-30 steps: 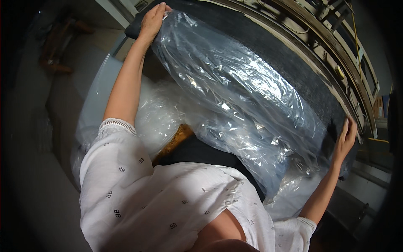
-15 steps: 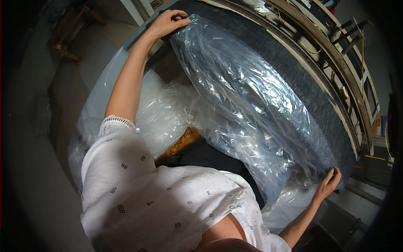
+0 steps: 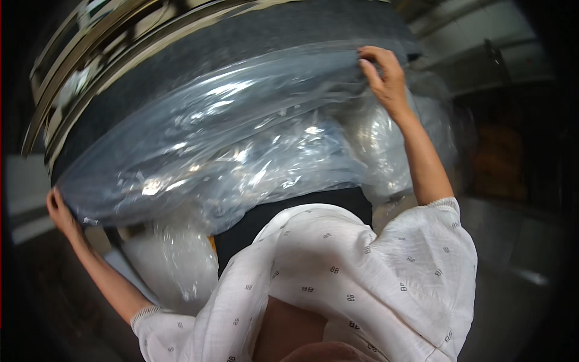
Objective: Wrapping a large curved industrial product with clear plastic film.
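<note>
The clear plastic sheet (image 3: 181, 145) lies mid-frame along a dark surface (image 3: 289, 29), its long axis climbing from left to upper right between the right hand (image 3: 389, 81), thumb and forefinger curled near each other, and the left hand (image 3: 61, 212), fingers blurred; whether either pinches its edge I cannot tell.

The clear plastic film (image 3: 187, 120) is glossy and wrinkled; the charcoal desk covering (image 3: 259, 39) matt, slightly rough, fabric-like; the white blouse (image 3: 313, 259) soft, matt cloth.
</note>
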`<action>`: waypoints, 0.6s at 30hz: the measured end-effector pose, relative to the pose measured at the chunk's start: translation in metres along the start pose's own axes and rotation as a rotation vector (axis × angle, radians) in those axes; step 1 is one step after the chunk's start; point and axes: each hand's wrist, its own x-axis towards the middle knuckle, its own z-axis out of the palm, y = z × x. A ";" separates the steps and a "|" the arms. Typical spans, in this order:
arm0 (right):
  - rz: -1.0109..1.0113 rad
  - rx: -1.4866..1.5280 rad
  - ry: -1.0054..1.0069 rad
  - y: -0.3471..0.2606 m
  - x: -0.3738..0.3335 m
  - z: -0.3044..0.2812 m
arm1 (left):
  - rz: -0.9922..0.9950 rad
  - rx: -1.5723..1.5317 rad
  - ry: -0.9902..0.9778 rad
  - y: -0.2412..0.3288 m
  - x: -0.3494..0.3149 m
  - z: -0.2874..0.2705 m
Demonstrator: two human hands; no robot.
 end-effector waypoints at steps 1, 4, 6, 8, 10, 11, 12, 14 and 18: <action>-0.045 -0.020 0.005 0.006 -0.003 -0.003 | 0.011 -0.002 0.006 -0.001 0.001 0.005; 0.026 -0.062 0.057 0.019 -0.008 -0.012 | -0.066 -0.025 0.032 0.018 -0.004 0.016; 0.048 -0.117 0.078 0.035 -0.004 -0.020 | -0.080 0.003 0.042 0.020 -0.004 0.014; 0.085 -0.203 0.124 0.049 0.002 -0.024 | -0.073 0.002 0.042 0.027 -0.009 0.012; 0.100 -0.223 0.113 0.062 0.008 -0.027 | -0.063 0.005 0.044 0.038 -0.013 0.013; 0.108 -0.246 0.101 0.070 0.010 -0.028 | -0.098 -0.011 0.038 0.045 -0.015 0.013; 0.119 -0.244 0.033 0.081 0.012 -0.031 | -0.133 -0.027 0.033 0.050 -0.017 0.013; 0.139 -0.189 -0.052 0.099 0.014 -0.035 | -0.158 -0.089 0.000 0.039 -0.010 0.009; 0.251 0.083 -0.219 0.122 0.022 -0.050 | -0.388 -0.362 -0.140 0.021 0.012 -0.007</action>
